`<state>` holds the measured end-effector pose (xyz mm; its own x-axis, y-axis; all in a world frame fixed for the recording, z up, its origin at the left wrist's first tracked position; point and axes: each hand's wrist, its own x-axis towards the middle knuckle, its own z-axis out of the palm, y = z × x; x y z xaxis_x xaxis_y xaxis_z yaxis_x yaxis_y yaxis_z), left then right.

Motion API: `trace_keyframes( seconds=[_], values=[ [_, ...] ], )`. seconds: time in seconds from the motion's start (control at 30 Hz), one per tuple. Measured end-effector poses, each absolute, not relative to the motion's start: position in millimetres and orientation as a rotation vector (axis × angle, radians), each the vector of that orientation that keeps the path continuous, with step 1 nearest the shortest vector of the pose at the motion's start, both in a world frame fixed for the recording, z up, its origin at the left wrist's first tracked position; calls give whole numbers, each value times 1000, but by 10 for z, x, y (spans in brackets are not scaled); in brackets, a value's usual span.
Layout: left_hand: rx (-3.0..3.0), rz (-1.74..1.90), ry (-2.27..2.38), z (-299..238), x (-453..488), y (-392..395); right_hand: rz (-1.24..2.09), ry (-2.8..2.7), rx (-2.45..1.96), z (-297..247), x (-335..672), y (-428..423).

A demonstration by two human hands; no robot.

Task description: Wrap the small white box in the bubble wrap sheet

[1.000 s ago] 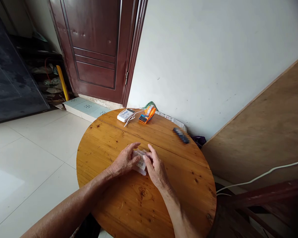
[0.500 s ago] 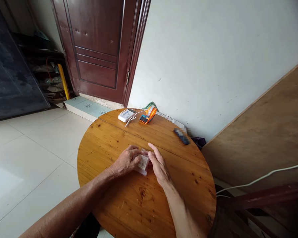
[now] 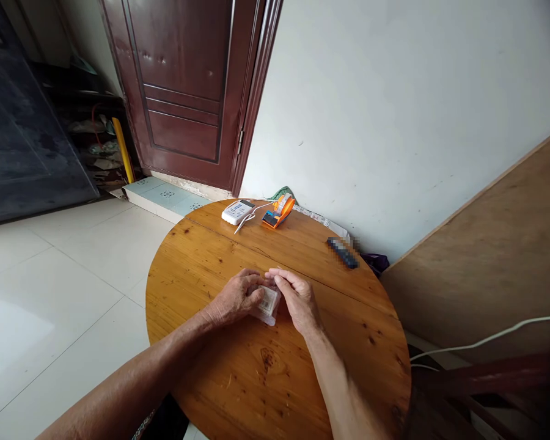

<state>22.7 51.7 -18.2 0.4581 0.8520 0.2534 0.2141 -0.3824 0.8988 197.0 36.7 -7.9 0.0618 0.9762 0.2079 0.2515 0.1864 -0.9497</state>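
Observation:
A small box in clear plastic wrap (image 3: 269,300), with a pale printed label on top, lies on the round wooden table (image 3: 187,275). My left hand (image 3: 238,296) grips its left side, the thumb resting on the top and the fingers along the far edge. At the far right corner, my right hand (image 3: 297,296) has its thumb and fingertips brought together against the wrap. The fingers of both hands cover the far edge of the box, so what the right fingertips pinch is hard to make out.
An orange tape dispenser (image 3: 279,212) and a white power strip (image 3: 237,212) with its cable stand at the table's far edge. A blurred dark long object (image 3: 343,252) lies at the right. Behind are a white wall (image 3: 394,91) and a dark red door (image 3: 183,79).
My right hand has moved left and closed its fingers at the far right corner of the box. The left hand keeps its grip. The view has shifted slightly.

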Motion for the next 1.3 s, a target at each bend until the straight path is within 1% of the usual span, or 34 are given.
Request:
trace_keyframes(
  seconds=[0.27,0.4,0.63,0.77,1.0,1.2,1.3],
  values=[
    [1731,927,1001,-148,241,502,597,-1633,-1257,48,1901,276],
    [1610,979,919,-210,268,511,466,-1656,-1256,47,1869,249],
    [1635,984,970,-236,274,518,363,-1647,-1274,27,1823,232],
    [1684,980,992,-211,263,510,339,-1634,-1269,10,1793,226],
    [1580,965,899,-157,283,482,287,-1633,-1260,3,1797,223],
    [1468,1013,913,-166,325,476,439,-1605,-1249,15,1861,249],
    [1487,1019,969,-179,337,465,456,-1657,-1220,25,1877,264]
  ],
)
